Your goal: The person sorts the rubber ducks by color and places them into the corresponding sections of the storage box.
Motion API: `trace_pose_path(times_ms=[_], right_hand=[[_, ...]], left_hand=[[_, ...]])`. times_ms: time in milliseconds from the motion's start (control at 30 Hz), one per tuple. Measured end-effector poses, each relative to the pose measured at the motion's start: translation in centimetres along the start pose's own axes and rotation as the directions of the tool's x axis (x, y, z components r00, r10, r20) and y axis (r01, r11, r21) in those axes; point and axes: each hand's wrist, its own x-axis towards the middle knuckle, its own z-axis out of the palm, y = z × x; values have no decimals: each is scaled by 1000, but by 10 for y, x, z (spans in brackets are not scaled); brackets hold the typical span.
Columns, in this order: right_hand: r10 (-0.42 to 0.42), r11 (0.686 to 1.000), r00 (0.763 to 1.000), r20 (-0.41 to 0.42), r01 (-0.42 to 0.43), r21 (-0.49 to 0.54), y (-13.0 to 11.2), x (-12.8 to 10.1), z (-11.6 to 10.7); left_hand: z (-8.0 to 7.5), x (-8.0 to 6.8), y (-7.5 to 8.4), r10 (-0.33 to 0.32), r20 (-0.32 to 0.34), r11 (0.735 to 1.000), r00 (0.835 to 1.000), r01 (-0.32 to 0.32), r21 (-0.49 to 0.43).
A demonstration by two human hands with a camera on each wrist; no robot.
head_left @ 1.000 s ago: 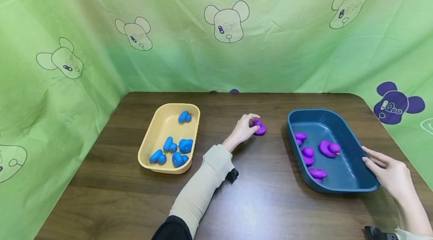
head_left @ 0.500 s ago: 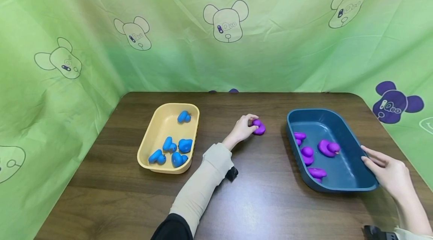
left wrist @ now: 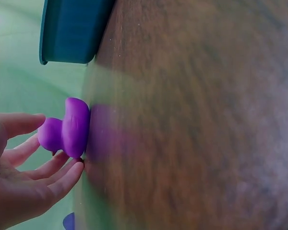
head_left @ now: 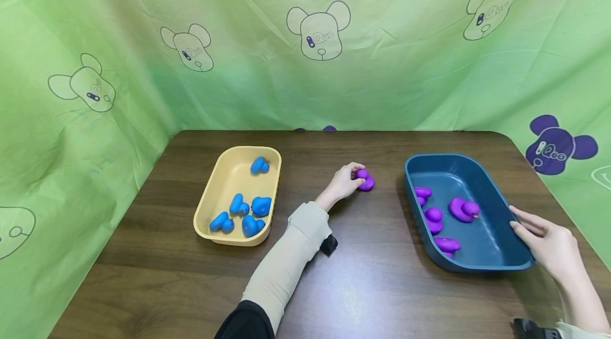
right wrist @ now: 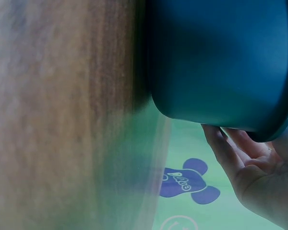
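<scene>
In the head view, my left hand (head_left: 345,182) has its thumb and fingers around a purple toy duck (head_left: 367,184) on the table. The left wrist view shows the thumb at the head of this duck (left wrist: 76,129) and the other fingers below and behind it. On the far right, my right hand (head_left: 553,246) holds the right side of a deep blue tray (head_left: 491,190) at its rim. Several purple ducks (head_left: 462,210) lie inside. From the right wrist, fingers (right wrist: 221,146) appear against the outer wall of the tray (right wrist: 221,72); the thumb is hidden there.
A yellow tray (head_left: 210,190) with several small blue figures (head_left: 253,225) stands left of my left forearm. Both trays rest on a brown wooden table (head_left: 372,286). A green printed cloth (head_left: 248,89) hangs behind and beside the table.
</scene>
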Motion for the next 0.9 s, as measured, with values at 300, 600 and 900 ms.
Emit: trace_pose_path(times_ms=[300, 600, 900], right_hand=[[6, 1000, 1000, 0, -6, 2, 2, 1, 1], [23, 1000, 1000, -10, -23, -7, 4, 1, 3], [5, 1000, 1000, -1, -6, -13, 0, 0, 0]], left_hand=[[49, 40, -74, -13, -5, 999, 1000, 12, -42], [103, 87, -153, 8, -8, 998, 1000, -9, -56], [74, 62, -113, 21, -23, 996, 1000, -23, -88]])
